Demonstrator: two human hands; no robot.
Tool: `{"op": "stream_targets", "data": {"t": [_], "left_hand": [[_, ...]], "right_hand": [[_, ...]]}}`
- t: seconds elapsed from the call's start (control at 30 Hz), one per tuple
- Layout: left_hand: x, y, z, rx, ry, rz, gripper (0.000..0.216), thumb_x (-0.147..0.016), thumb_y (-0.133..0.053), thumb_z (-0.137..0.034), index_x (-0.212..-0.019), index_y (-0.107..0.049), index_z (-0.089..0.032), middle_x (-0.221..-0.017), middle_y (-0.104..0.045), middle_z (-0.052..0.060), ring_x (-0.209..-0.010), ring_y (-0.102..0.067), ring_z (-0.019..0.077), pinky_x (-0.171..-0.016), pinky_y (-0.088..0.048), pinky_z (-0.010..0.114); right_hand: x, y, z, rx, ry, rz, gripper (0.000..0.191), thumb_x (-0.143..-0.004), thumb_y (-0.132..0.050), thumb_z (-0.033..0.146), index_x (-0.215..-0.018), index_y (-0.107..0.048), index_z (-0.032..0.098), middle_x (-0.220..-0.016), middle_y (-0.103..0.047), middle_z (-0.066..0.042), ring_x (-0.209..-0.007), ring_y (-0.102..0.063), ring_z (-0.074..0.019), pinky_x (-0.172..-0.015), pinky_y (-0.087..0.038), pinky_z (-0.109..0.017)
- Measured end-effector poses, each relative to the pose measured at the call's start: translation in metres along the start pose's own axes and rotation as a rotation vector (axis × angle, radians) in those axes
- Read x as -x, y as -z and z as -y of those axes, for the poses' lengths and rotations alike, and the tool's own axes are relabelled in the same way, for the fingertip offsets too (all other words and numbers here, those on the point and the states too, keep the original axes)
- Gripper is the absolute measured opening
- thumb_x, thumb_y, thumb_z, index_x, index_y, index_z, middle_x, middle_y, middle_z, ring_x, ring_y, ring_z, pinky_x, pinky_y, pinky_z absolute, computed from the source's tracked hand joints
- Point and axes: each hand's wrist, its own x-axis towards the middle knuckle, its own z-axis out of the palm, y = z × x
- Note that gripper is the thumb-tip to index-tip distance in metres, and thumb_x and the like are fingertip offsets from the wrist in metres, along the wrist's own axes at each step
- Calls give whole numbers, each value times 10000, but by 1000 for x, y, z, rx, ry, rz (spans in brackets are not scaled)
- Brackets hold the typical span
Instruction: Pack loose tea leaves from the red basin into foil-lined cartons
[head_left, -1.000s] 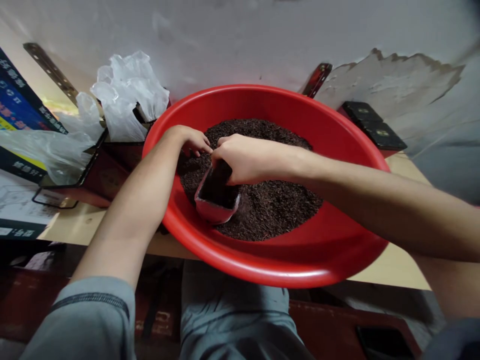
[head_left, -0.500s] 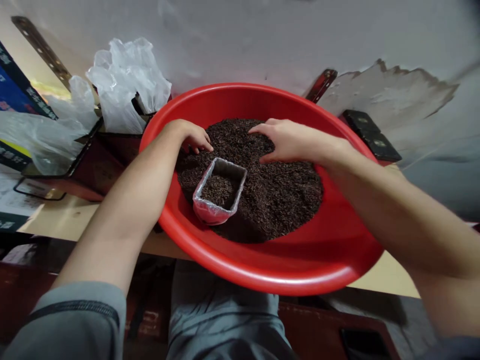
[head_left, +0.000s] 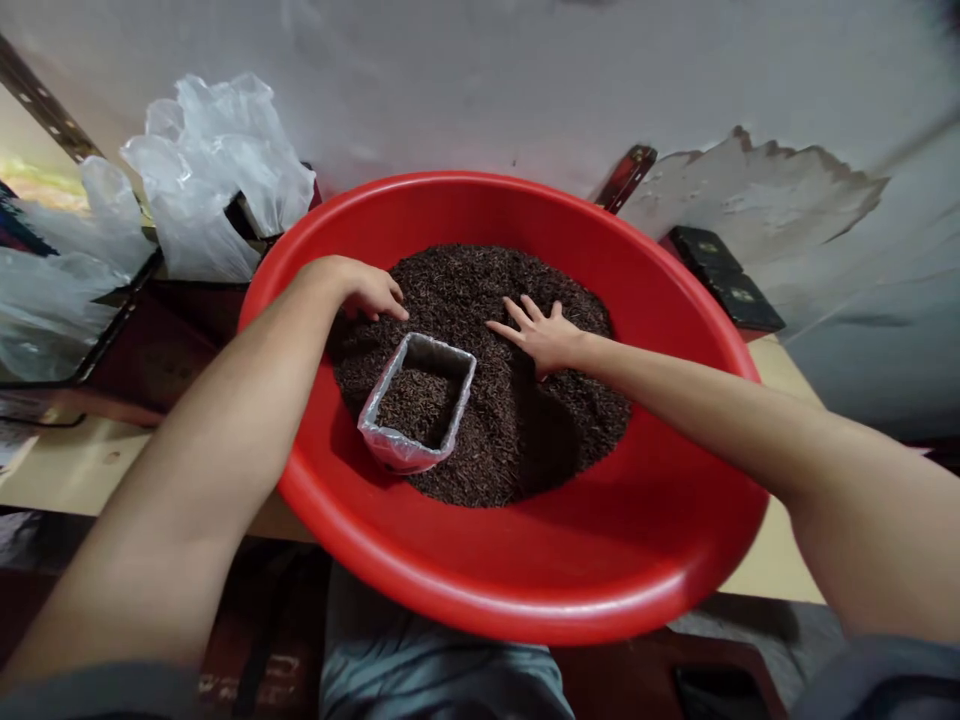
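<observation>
A big red basin [head_left: 525, 580] in front of me holds a heap of dark loose grains [head_left: 525, 420]. A small open pouch with a red outside and silvery rim [head_left: 417, 402] stands in the heap, partly filled with the same grains. My left hand [head_left: 369, 290] rests curled on the grains just behind the pouch, its fingertips dug in. My right hand [head_left: 538, 332] lies flat on the heap to the right of the pouch, fingers spread.
Crumpled clear plastic bags [head_left: 210, 180] sit in a dark tray [head_left: 112, 330] at the left. A black box [head_left: 716, 275] lies at the right, behind the basin. A pale wall runs along the back. The basin sits on a light tabletop [head_left: 772, 550].
My right hand let go of the pouch's rim, swung right across the heap and now lies flat with fingers spread. The pouch stands free. My left hand has barely moved.
</observation>
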Motion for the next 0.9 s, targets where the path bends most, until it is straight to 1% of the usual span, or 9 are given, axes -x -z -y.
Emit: {"op": "stream_targets", "data": {"t": [0.07,0.13,0.2,0.27,0.37,0.53,0.7,0.8,0.9], "left_hand": [[-2,0,2,-1,0,1,731,-944,-572,-466,-1628,-471,-231,-1521,-631,129,-1247,-671,290,-862,-551,287],[-3,-1,3,7,6,6,733,-944,-570,-477,-1630,-467,-243,-1526,-630,122,-1268,-665,288,-861,-545,274],[-4,-2,4,18,18,14,729,-946,-566,-486,-1633,-461,-265,-1537,-624,109,-1286,-659,279,-854,-539,254],[-4,-2,4,27,27,22,728,-951,-562,-488,-1637,-450,-274,-1557,-608,98,-1296,-655,266,-841,-533,237],[-3,-3,5,32,37,30,739,-947,-571,-487,-1641,-440,-267,-1586,-582,88,-1314,-644,252,-830,-529,221],[-5,-3,7,51,45,31,743,-940,-569,-491,-1641,-437,-285,-1571,-599,68,-1327,-639,244,-849,-535,224],[-3,-3,4,-26,41,15,751,-934,-547,-524,-1648,-421,-330,-1541,-630,38,-1311,-657,259,-930,-551,269],[1,-3,1,-38,40,27,739,-950,-527,-507,-1652,-410,-309,-1550,-623,44,-1326,-650,238,-909,-550,242],[3,-2,1,-16,32,36,730,-959,-513,-491,-1652,-406,-288,-1591,-583,61,-1342,-640,222,-866,-546,212]], "right_hand": [[-2,2,2,4,-30,5,1406,-653,-929,399,-1735,-39,280,-1762,-11,-298,-1560,-172,-601,-1058,-397,-809],[0,4,7,16,-48,-3,1321,-690,-895,365,-1732,-91,253,-1742,-114,-311,-1532,-242,-577,-1063,-418,-764],[5,5,12,31,-58,-23,1169,-757,-821,309,-1719,-164,219,-1703,-216,-311,-1505,-289,-543,-1063,-430,-721],[9,4,15,39,-54,-67,961,-832,-717,255,-1682,-273,191,-1639,-324,-299,-1456,-355,-497,-1058,-435,-686],[11,1,15,33,-42,-121,745,-880,-605,199,-1599,-409,192,-1524,-443,-260,-1349,-446,-429,-1029,-446,-634],[7,-2,12,10,-68,-121,704,-900,-573,205,-1586,-416,236,-1479,-473,-224,-1293,-472,-408,-985,-444,-582],[6,2,13,11,-72,-117,659,-895,-592,198,-1536,-445,218,-1448,-502,-208,-1261,-496,-390,-959,-458,-542],[7,4,12,19,-51,-110,587,-924,-546,172,-1503,-462,210,-1432,-513,-201,-1220,-521,-358,-894,-488,-464],[9,6,9,40,-22,-108,574,-928,-527,160,-1496,-465,217,-1423,-520,-189,-1177,-535,-329,-820,-492,-390]]}}
